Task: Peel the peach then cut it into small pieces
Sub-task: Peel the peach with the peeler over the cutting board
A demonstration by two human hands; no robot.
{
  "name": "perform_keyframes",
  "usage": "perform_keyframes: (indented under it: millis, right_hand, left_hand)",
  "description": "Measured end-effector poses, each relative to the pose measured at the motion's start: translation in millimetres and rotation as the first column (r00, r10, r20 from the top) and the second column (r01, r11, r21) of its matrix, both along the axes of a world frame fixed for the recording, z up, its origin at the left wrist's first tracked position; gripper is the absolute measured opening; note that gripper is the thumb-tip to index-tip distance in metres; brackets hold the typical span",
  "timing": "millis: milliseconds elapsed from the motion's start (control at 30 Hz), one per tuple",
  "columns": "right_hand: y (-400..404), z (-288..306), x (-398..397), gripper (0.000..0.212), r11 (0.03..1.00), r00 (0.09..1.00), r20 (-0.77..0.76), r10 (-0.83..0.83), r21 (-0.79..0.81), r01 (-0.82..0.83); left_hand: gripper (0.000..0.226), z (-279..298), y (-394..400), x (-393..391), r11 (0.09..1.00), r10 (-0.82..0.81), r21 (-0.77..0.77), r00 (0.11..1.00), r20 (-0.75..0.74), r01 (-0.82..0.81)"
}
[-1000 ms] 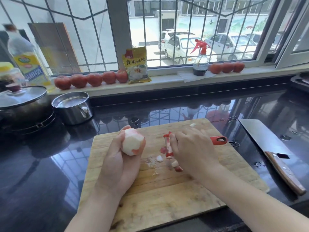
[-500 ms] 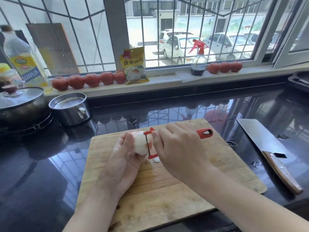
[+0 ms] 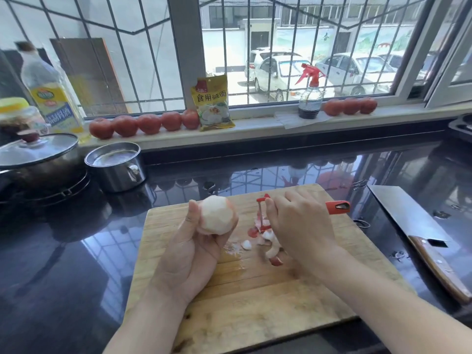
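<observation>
- While you look down in the head view, your left hand (image 3: 194,249) holds the peach (image 3: 217,215) above the cutting board (image 3: 255,297), fingers curled round its pale, almost fully peeled flesh.
- Your right hand (image 3: 301,221), just right of the peach, grips the red peeler (image 3: 337,207), fingers wrapped round its handle.
- Peel scraps (image 3: 268,241) lie on the board beneath the peeler.
- A cleaver (image 3: 421,233) rests on the dark surface (image 3: 63,264) right of the board.
</observation>
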State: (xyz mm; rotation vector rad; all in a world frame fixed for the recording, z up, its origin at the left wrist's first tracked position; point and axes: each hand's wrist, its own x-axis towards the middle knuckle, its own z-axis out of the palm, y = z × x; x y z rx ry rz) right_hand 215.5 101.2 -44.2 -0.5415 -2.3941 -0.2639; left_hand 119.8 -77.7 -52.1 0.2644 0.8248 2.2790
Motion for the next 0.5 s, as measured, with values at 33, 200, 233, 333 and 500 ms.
perform_keyframes:
  millis: [33,200,233,333,500]
  right_hand:
    - [7,0,4,0.050,1.000,1.000,-0.003,-0.026,0.003,0.026]
    - [14,8,14,0.052,0.998,0.998,0.047,-0.036,0.056,0.033]
    - [12,9,14,0.053,0.999,0.999,0.037,-0.018,0.045,0.017]
    - [0,14,14,0.049,0.991,0.985,-0.105,0.135,-0.010,-0.137]
    - [-34,19,8,0.046,0.964,0.955,-0.134,0.264,0.024,-0.263]
  left_hand:
    - [0.045,0,1,-1,1.000,-0.007,-0.014,1.000,0.007,0.007]
    - [0.057,-6,4,-4,0.985,-0.039,-0.167,0.999,-0.035,0.032]
    - [0.059,-6,4,-3,0.981,-0.044,-0.191,0.998,-0.052,0.034]
    - [0.067,-5,4,-3,0.972,-0.075,-0.226,0.994,-0.080,0.055]
    - [0.063,-7,4,1,0.966,-0.177,-0.211,0.977,-0.119,0.149]
